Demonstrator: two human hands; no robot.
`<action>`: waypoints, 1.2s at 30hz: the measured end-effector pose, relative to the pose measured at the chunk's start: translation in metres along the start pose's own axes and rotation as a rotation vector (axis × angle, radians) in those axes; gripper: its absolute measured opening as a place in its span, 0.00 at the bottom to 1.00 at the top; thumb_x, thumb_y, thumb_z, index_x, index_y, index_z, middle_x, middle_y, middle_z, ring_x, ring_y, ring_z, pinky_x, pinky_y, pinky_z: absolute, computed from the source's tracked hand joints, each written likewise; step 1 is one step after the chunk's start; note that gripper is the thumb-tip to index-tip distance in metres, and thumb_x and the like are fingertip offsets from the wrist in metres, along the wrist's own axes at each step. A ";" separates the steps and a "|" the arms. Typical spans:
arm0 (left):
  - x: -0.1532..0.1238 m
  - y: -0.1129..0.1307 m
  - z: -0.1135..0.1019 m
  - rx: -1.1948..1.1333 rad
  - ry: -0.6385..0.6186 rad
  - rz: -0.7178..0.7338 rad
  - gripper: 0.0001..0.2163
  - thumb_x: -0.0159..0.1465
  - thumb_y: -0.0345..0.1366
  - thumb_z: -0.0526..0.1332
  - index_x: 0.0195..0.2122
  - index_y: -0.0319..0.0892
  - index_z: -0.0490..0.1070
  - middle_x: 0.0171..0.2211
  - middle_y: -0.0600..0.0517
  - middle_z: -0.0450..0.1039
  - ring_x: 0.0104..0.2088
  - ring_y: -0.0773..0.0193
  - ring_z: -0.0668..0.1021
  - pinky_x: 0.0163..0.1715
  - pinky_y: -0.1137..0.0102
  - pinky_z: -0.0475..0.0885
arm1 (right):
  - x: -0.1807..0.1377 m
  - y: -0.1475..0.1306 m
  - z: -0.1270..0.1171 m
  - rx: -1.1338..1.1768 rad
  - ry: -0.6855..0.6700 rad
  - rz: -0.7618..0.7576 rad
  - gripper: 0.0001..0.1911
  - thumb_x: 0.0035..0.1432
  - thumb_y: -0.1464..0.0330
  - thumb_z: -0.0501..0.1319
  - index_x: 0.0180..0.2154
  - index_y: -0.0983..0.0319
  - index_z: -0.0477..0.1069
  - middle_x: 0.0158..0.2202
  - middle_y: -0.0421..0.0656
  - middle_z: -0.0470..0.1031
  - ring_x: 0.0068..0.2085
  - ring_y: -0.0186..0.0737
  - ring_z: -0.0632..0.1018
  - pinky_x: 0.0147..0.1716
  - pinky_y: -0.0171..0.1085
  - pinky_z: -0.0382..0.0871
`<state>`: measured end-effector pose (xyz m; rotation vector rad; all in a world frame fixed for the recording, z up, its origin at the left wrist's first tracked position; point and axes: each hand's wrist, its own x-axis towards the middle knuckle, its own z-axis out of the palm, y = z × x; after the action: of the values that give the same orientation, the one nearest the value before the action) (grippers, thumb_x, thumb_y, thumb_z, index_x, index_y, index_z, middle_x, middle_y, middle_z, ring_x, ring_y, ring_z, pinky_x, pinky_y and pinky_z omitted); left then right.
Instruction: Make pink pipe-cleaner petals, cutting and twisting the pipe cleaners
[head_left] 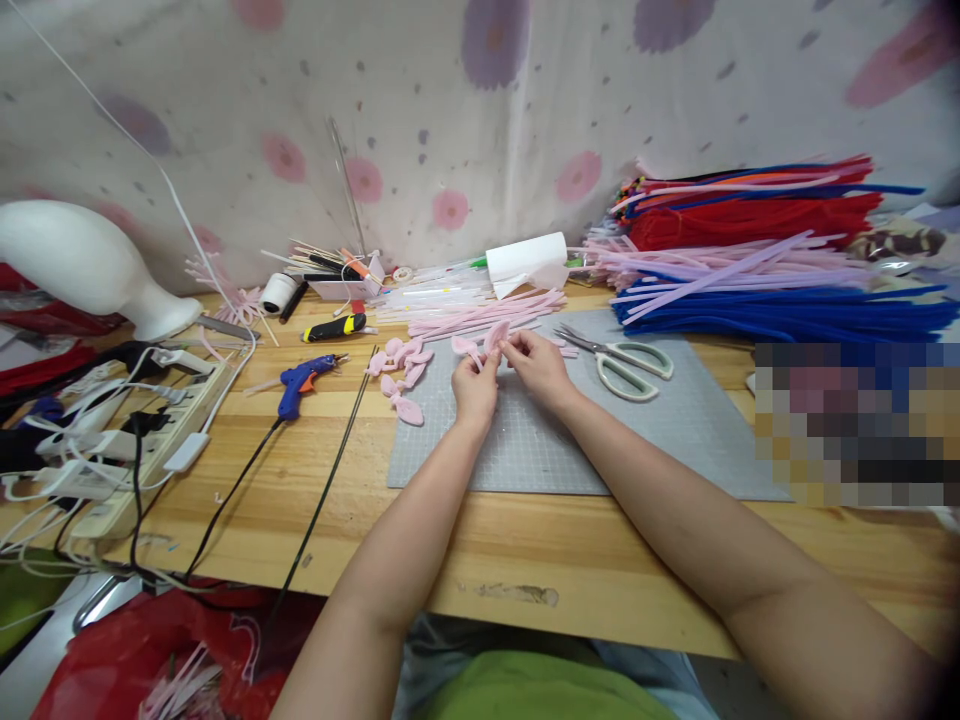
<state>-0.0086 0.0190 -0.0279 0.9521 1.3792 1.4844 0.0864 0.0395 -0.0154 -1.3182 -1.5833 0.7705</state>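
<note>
Over the grey cutting mat (540, 450), both hands are pinched on a small pink pipe-cleaner piece (496, 336) with leaf-shaped loops. My left hand (475, 392) grips it from below left. From the right, the fingertips of my right hand (537, 366) close on the same piece, hiding part of it. Several finished-looking pink looped pieces (407, 408) lie just left of my left hand, at the mat's edge. Scissors (626, 362) with pale green-grey handles rest to the right of my right hand. Behind the hands, loose pink pipe cleaners (480, 314) lie in a bundle.
A blue glue gun (300, 386), a thin dark rod (330, 470) and a yellow-black cutter (334, 328) lie left. Power strips (150, 450) with tangled cables fill the far left, near a white foam head (82, 265). Blue pipe cleaners (787, 312) are stacked back right, beside a white roll (527, 262).
</note>
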 end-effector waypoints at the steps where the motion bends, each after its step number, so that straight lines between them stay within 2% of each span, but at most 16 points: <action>1: 0.000 0.001 0.000 -0.006 0.000 -0.002 0.13 0.51 0.44 0.61 0.24 0.37 0.68 0.20 0.54 0.67 0.21 0.73 0.65 0.21 0.76 0.55 | 0.001 0.001 -0.001 0.035 -0.017 -0.010 0.10 0.50 0.63 0.55 0.22 0.61 0.63 0.20 0.38 0.67 0.23 0.32 0.65 0.25 0.34 0.55; 4: -0.001 0.001 0.001 -0.021 0.015 0.000 0.13 0.51 0.43 0.61 0.25 0.36 0.69 0.21 0.54 0.68 0.20 0.74 0.63 0.20 0.76 0.54 | 0.004 0.003 0.000 0.192 -0.038 0.025 0.07 0.45 0.65 0.58 0.22 0.62 0.63 0.20 0.36 0.66 0.22 0.30 0.64 0.25 0.32 0.56; 9: -0.002 0.000 0.000 -0.001 -0.041 0.016 0.12 0.51 0.43 0.61 0.25 0.36 0.69 0.22 0.53 0.68 0.22 0.72 0.66 0.21 0.76 0.56 | 0.005 0.002 0.001 0.463 -0.123 0.223 0.06 0.40 0.67 0.57 0.22 0.61 0.61 0.16 0.33 0.62 0.16 0.26 0.59 0.17 0.30 0.52; 13: -0.003 -0.001 0.000 0.017 -0.068 0.034 0.12 0.51 0.42 0.61 0.25 0.36 0.69 0.22 0.54 0.68 0.22 0.73 0.65 0.21 0.76 0.55 | 0.004 0.000 -0.002 0.509 -0.168 0.281 0.05 0.38 0.69 0.56 0.19 0.61 0.59 0.13 0.32 0.59 0.14 0.25 0.57 0.14 0.29 0.49; 19: -0.002 -0.006 0.000 0.056 -0.061 0.047 0.13 0.52 0.44 0.61 0.25 0.37 0.69 0.23 0.54 0.68 0.21 0.74 0.64 0.21 0.76 0.55 | 0.003 -0.002 0.000 0.557 -0.113 0.316 0.03 0.39 0.69 0.54 0.19 0.61 0.59 0.13 0.32 0.57 0.15 0.25 0.56 0.13 0.28 0.48; 23: 0.000 -0.005 0.000 0.067 -0.060 0.052 0.12 0.52 0.43 0.60 0.25 0.37 0.69 0.23 0.54 0.68 0.21 0.74 0.64 0.21 0.76 0.55 | 0.003 0.000 0.005 0.490 -0.051 0.258 0.05 0.41 0.68 0.54 0.19 0.61 0.57 0.14 0.32 0.56 0.15 0.26 0.56 0.14 0.29 0.49; 28: -0.002 -0.001 0.003 0.058 -0.034 0.008 0.11 0.53 0.41 0.59 0.23 0.37 0.68 0.21 0.53 0.67 0.22 0.72 0.66 0.21 0.76 0.57 | 0.002 0.006 0.010 0.309 0.068 0.114 0.05 0.44 0.66 0.55 0.22 0.60 0.59 0.17 0.33 0.62 0.19 0.29 0.62 0.20 0.31 0.56; 36: 0.001 -0.010 0.004 0.111 0.000 0.032 0.09 0.53 0.38 0.57 0.21 0.38 0.64 0.18 0.56 0.63 0.19 0.74 0.63 0.21 0.77 0.56 | -0.006 0.001 0.013 0.071 0.143 0.075 0.05 0.48 0.66 0.53 0.23 0.59 0.59 0.20 0.36 0.66 0.23 0.34 0.68 0.25 0.33 0.59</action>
<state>-0.0047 0.0216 -0.0376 1.0476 1.4650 1.4434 0.0748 0.0353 -0.0229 -1.3566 -1.3887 0.7545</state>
